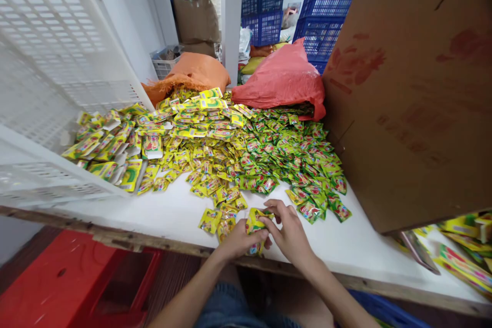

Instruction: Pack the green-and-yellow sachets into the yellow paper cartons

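Both hands meet at the near edge of a white tabletop (180, 215). The left hand (240, 241) is closed around a small stack of yellow-and-green foil sachets (255, 220), fingers curled under it. The right hand (288, 230) presses against the same stack from the right, its fingertips (269, 221) pinching the top sachet. The stack sits just above the table's worn wooden edge, between the two palms.

A few loose sachets (215, 220) lie just left of the hands. Beyond them a broad heap of the same sachets (246, 148) spreads across the table to its far side. A white slatted plastic crate (49, 61) leans at the far left, and a tall brown cardboard box (415, 87) stands on the right. Behind the heap lie an orange sack (196, 74) and a red plastic bag (284, 79), with blue plastic crates (265, 5) stacked farther back. A red plastic stool (61, 282) stands below the table on the near left.
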